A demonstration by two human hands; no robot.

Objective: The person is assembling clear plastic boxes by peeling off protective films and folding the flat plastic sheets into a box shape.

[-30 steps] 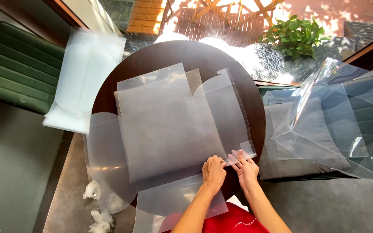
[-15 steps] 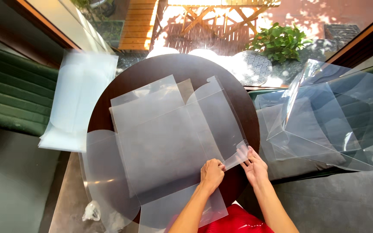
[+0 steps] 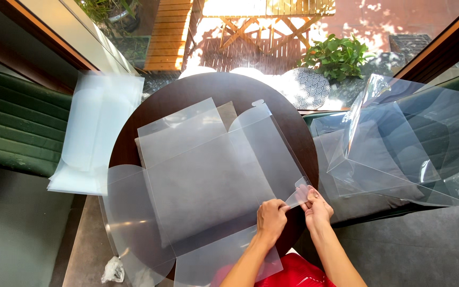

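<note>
Plastic sheet (image 3: 208,180), a clear flat cut-out with flaps, lies spread over the round dark table (image 3: 288,122), its small side tab (image 3: 299,194) sticking out at the near right edge. I read both hands at that tab: left hand (image 3: 271,218) just left of it, fingers curled shut and pinching the tab's near end; right hand (image 3: 317,210) just right, fingers closed on the tab's outer end. Tab runs roughly left to right between them, tilted up off the table. Both hands about equally near. Stack of more sheets (image 3: 94,133) rests far left, well apart; folded clear boxes (image 3: 410,143) sit right.
</note>
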